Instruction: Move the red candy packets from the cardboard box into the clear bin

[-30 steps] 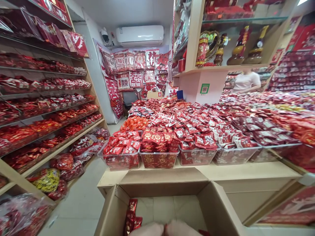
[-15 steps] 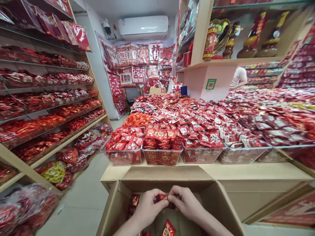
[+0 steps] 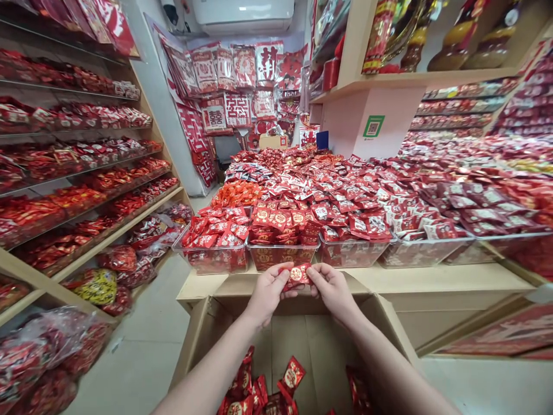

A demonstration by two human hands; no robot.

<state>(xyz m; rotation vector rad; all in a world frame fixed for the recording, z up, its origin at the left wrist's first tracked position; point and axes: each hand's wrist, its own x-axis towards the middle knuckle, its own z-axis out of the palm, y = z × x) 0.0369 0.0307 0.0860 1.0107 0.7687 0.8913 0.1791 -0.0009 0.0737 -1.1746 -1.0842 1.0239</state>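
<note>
Between my two hands, a red packet with a gold print (image 3: 298,275) is stretched flat above the far edge of an open cardboard box (image 3: 298,328). My left hand (image 3: 269,291) pinches its left end, thumb on top. Its right end is pinched by my right hand (image 3: 332,288). Loose red packets lie in the box below, one of them (image 3: 293,373) near the middle and several at the lower left. Just beyond my hands stands a clear bin of red and gold packets (image 3: 283,253).
More clear bins (image 3: 354,253) line the wooden counter (image 3: 436,279), heaped with red packets. Shelves of packets (image 3: 86,155) rise on the left, with plastic bags (image 3: 47,357) on the floor. A shelf unit (image 3: 432,83) overhangs the right side.
Both hands have risen out of the box toward the bins, bringing the packet up with its gold print now visible. The view has tilted down, and more packets show in the box.
</note>
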